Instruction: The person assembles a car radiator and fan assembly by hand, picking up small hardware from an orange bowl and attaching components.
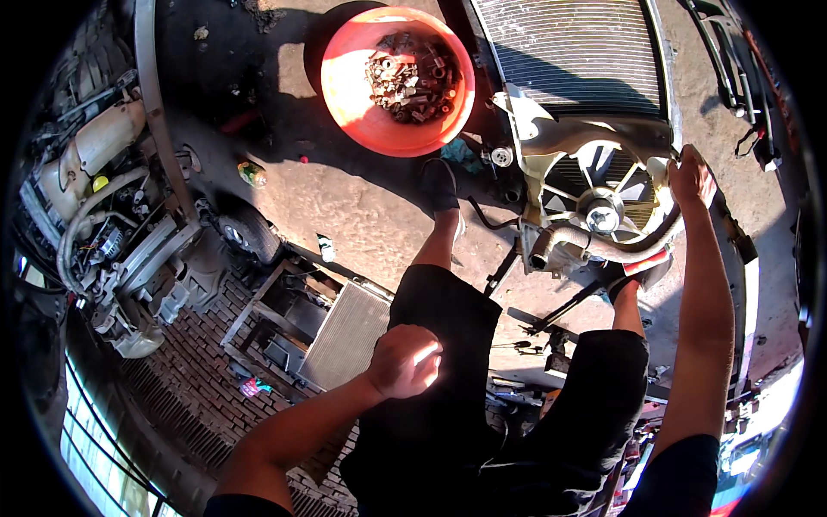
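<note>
My right hand [692,178] is closed round the right edge of a pale plastic radiator fan shroud [536,177]. Inside the shroud sits a fan [600,209] with light blades and a round hub. A thick grey hose [612,250] curves below the hub, and its open end points left. Behind the shroud stretches a finned radiator [573,52] in a metal frame. My left hand [405,360] is curled into a fist above my left thigh, and nothing shows sticking out of it.
A red-orange basin [345,95] of metal fittings stands on the ground beyond my left foot. To the left are a stripped car front [103,207], a tyre [248,234] and another radiator [346,334]. Dark bars [556,314] lie between my legs. Long metal parts [732,77] lie at far right.
</note>
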The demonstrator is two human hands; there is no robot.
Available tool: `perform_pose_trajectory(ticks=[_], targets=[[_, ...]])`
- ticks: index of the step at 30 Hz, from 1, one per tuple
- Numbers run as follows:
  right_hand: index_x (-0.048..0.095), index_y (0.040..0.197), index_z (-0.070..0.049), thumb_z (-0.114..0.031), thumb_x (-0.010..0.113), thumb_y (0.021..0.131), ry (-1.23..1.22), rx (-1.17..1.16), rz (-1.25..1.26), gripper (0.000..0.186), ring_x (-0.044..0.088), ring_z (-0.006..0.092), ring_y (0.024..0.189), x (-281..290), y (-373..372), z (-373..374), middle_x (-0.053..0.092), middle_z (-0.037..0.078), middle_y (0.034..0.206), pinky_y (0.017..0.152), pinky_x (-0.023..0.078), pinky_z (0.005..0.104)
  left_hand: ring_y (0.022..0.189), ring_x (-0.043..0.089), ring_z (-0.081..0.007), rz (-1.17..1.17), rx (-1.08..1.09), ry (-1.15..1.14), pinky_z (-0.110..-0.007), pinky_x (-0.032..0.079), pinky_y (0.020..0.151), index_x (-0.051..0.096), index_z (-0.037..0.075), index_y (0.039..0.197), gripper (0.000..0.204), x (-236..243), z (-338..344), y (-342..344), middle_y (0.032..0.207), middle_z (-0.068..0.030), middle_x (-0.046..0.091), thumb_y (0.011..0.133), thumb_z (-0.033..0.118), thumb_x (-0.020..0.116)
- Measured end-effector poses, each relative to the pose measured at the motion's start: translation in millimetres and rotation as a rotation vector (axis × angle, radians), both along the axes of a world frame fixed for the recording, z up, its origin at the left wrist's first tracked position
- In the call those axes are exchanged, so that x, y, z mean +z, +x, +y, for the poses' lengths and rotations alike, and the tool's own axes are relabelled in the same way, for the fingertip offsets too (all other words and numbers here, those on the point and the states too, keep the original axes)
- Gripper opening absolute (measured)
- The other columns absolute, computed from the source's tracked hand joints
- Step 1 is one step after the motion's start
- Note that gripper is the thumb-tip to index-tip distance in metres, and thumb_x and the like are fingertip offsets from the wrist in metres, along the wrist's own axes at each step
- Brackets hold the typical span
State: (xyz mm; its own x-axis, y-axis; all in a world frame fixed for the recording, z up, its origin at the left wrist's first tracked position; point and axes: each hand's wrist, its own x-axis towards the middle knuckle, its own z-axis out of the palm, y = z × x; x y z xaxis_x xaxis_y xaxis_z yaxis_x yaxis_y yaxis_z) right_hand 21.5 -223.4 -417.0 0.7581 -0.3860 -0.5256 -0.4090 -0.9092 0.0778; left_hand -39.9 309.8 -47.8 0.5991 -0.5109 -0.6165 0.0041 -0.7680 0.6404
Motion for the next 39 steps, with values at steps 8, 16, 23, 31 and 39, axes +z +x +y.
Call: perform_pose_trajectory(ticks=[8,16,23,31,39], targets=[[0.064,0.108,-0.012,-0.047,0.059,0.101,-0.010,-0.075,-0.019,0.036,0.071,0.0406,0.102,-25,-22,-17,0.074,0.017,0.107,0.081,0.055,0.0542,0.082,0.070,-0.0317,0.020,0.016,-0.020,-0.041,0.054,0.075,0.066,0.006,0.091,0.016,-1,0,1,0.089,-0.0098,0.070,0.076,0.005,0.071],[0.072,0.110,-0.016,-0.055,0.050,0.100,-0.018,-0.140,0.109,0.046,0.072,0.0409,0.102,-32,-12,-9,0.075,0.019,0.111,0.082,0.056,0.0546,0.081,0.070,-0.0317,0.022,0.012,0.012,-0.041,0.054,0.075,0.066,0.005,0.091,0.016,3,7,-1,0.090,-0.0102,0.070,0.076,0.004,0.071],[0.074,0.120,-0.009,-0.052,0.045,0.100,0.034,-0.293,0.246,0.056,0.069,0.0419,0.116,-17,6,-15,0.072,0.022,0.124,0.094,0.054,0.0544,0.080,0.069,-0.0317,-0.002,0.020,-0.039,-0.041,0.054,0.074,0.066,0.005,0.092,0.016,0,5,-1,0.090,-0.0100,0.070,0.076,0.004,0.070],[0.065,0.121,-0.012,-0.045,0.051,0.099,-0.005,-0.051,0.154,0.041,0.071,0.0422,0.108,-14,-1,-12,0.074,0.020,0.114,0.087,0.055,0.0554,0.081,0.069,-0.0315,0.010,0.007,0.001,-0.041,0.054,0.075,0.066,0.006,0.090,0.013,1,0,0,0.090,-0.0098,0.070,0.077,0.007,0.070],[0.073,0.106,-0.013,-0.045,0.055,0.099,0.011,-0.182,0.160,0.037,0.072,0.0412,0.106,-26,1,-15,0.075,0.019,0.113,0.085,0.056,0.0540,0.080,0.068,-0.0315,0.011,-0.022,0.014,-0.041,0.053,0.074,0.066,0.006,0.089,0.014,1,-4,3,0.089,-0.0099,0.069,0.077,0.007,0.070]])
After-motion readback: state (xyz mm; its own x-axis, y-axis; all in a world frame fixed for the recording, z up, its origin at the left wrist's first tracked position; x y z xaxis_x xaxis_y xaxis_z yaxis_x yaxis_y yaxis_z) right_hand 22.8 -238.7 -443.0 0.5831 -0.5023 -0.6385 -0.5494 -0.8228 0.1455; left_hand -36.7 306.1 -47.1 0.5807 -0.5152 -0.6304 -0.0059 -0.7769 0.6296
